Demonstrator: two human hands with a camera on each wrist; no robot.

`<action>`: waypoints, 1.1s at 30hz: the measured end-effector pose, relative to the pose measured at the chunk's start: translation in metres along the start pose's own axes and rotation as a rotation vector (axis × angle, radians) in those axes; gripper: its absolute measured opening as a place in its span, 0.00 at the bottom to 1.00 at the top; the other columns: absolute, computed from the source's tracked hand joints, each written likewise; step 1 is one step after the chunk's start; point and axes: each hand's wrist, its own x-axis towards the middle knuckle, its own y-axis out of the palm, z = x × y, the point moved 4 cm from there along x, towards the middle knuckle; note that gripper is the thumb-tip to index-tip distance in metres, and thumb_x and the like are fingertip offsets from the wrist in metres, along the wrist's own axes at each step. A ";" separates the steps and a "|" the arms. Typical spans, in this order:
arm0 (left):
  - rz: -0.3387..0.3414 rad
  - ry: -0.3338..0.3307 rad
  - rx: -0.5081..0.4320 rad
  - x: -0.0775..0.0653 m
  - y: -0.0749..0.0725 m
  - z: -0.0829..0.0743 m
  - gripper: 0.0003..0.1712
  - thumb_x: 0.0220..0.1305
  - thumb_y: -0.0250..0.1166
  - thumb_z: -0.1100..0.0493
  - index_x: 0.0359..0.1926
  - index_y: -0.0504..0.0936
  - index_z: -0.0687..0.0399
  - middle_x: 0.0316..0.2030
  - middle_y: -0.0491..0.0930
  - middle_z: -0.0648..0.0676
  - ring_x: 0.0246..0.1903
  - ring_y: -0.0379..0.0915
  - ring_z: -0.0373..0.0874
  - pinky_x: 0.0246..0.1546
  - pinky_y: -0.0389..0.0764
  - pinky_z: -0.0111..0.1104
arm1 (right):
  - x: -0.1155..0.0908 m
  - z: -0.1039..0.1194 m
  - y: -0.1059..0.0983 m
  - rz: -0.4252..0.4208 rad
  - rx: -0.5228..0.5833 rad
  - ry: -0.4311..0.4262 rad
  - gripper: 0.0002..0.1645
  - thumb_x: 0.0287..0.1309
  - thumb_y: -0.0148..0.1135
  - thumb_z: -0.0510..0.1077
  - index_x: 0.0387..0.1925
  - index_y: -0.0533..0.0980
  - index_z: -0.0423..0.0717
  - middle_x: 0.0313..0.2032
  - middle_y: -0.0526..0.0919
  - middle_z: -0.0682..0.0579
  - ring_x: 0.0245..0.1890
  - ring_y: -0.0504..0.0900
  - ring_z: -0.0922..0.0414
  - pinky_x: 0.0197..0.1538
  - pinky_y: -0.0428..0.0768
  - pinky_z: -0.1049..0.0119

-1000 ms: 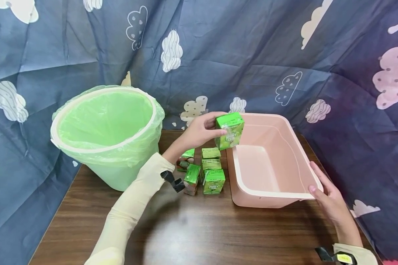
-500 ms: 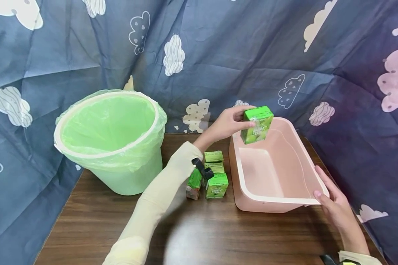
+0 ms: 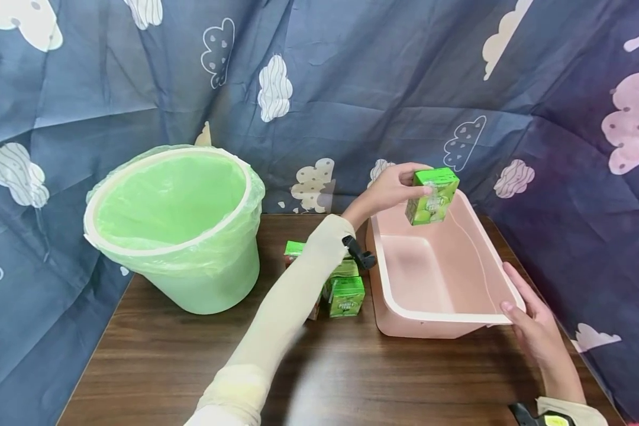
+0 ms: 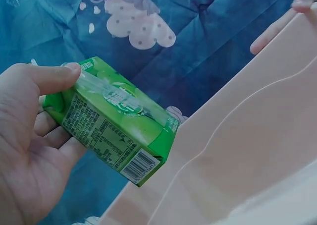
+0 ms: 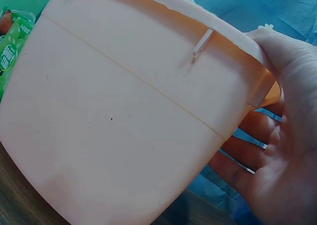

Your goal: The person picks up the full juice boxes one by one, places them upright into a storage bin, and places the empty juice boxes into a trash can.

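Note:
My left hand (image 3: 396,188) grips a green juice box (image 3: 433,197) between thumb and fingers, above the far part of the pink plastic tub (image 3: 420,318). In the left wrist view the juice box (image 4: 119,118) is tilted, its barcode side and a wrapped straw showing. My right hand (image 3: 535,322) holds the tub's near right corner, thumb over the rim. From the right wrist view, that hand (image 5: 292,121) has its fingers under the rim against the outer wall (image 5: 119,111). The tub's visible floor is bare.
Several juice boxes (image 3: 346,297) stand on the brown wooden table (image 3: 154,361) left of the tub, partly hidden by my left sleeve (image 3: 287,302). A green bin (image 3: 213,284) with a clear liner stands at the left. Dark blue cloud-print cloth (image 3: 346,77) hangs behind.
My left hand has carried the juice box rightward, from the tub's left rim to over its far part. The right hand keeps its hold on the corner.

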 end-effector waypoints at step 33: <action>0.239 -0.658 -0.471 0.056 0.036 0.077 0.19 0.73 0.53 0.72 0.62 0.73 0.65 0.53 0.80 0.64 0.51 0.79 0.55 0.59 0.76 0.46 | 0.008 0.001 -0.004 0.010 -0.007 0.026 0.41 0.69 0.52 0.28 0.79 0.50 0.38 0.75 0.59 0.52 0.66 0.66 0.58 0.56 0.77 0.73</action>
